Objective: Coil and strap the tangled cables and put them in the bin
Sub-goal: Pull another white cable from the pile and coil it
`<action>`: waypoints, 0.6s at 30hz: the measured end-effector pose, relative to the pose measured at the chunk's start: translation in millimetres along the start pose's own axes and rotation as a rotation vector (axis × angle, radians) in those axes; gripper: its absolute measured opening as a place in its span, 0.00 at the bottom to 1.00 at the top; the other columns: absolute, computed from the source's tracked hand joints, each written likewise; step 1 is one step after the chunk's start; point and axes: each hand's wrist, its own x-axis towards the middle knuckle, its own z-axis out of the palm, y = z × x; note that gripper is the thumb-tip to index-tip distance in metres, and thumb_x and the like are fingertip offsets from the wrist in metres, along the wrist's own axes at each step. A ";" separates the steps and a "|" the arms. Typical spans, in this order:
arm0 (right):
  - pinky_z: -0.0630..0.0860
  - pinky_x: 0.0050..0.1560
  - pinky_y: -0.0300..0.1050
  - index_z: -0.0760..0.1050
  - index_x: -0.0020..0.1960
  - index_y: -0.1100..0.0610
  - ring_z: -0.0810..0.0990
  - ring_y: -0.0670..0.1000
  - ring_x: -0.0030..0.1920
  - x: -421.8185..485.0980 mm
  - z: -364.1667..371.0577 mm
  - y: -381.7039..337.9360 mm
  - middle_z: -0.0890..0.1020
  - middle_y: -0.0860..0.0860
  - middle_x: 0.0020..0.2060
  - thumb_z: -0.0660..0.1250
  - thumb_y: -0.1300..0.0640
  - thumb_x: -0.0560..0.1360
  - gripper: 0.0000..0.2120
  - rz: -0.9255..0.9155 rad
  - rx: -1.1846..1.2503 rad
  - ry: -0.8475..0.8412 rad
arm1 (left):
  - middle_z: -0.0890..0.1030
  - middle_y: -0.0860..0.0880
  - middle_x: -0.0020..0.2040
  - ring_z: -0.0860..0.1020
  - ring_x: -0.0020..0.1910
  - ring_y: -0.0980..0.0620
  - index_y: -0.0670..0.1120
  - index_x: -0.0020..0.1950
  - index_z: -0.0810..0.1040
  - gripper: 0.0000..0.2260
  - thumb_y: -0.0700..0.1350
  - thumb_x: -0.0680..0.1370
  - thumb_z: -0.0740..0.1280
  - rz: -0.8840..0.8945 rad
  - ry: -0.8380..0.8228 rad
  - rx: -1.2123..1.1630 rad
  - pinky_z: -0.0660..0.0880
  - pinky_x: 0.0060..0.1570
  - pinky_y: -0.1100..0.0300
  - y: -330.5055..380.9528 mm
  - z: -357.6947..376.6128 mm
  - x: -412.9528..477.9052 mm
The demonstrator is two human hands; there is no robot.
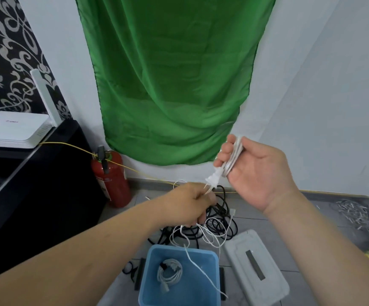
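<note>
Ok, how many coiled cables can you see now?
2. One coil lies in the blue bin; another coil is gripped by the right hand. Others may hide in the tangled pile.

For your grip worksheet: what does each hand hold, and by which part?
The right hand grips the white cable coil round its loops. The left hand pinches that cable's plug by its prongs, it seems.

Even, soft indoor light; faint shadows; wide-angle bending at edges; slight softness.
</note>
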 end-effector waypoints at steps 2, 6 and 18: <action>0.76 0.47 0.49 0.75 0.53 0.61 0.75 0.51 0.36 7.2 -13.2 -3.6 0.76 0.52 0.36 0.55 0.57 0.85 0.12 -0.080 -0.070 0.147 | 0.80 0.49 0.35 0.73 0.24 0.57 0.46 0.55 0.77 0.07 0.47 0.84 0.61 0.007 -0.061 0.110 0.73 0.31 0.63 2.1 5.8 -3.4; 0.80 0.49 0.50 0.76 0.49 0.61 0.79 0.54 0.39 21.6 -31.8 6.2 0.81 0.55 0.38 0.57 0.60 0.86 0.12 -0.249 -0.385 0.372 | 0.80 0.49 0.35 0.74 0.27 0.56 0.47 0.52 0.77 0.06 0.46 0.84 0.62 0.128 -0.106 0.234 0.74 0.32 0.63 19.6 9.5 -12.8; 0.68 0.33 0.46 0.77 0.42 0.60 0.69 0.53 0.28 3.1 -6.2 27.2 0.73 0.53 0.26 0.57 0.50 0.85 0.20 0.105 -0.870 -0.061 | 0.81 0.54 0.35 0.78 0.36 0.54 0.49 0.41 0.85 0.09 0.54 0.74 0.76 0.508 0.697 0.269 0.75 0.36 0.53 11.9 -59.9 -3.6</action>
